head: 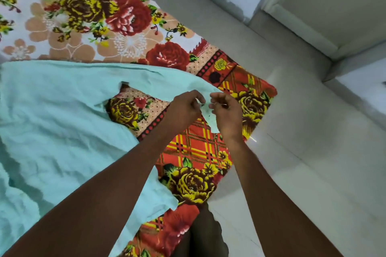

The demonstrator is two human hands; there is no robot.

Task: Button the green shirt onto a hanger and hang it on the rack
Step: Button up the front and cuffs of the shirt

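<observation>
The green shirt (54, 123) is spread out flat on the bed, on top of a floral blanket (100, 16), covering the left side of the view, which makes sense since laying it flat keeps the front edges lined up for buttoning. There's a gap where the two fronts part and the blanket shows through. Moving right, the left hand (183, 108) has its fingers curled in, pinching the shirt's edge, and just beside it the right hand (226, 110) is pinching the same strip of fabric, lifted a bit off the bed. Looks like they're working a button through its hole, though it's too small and blurry to say for sure. No hanger or rack visible here. Farther right is bare tiled floor (302, 152).
</observation>
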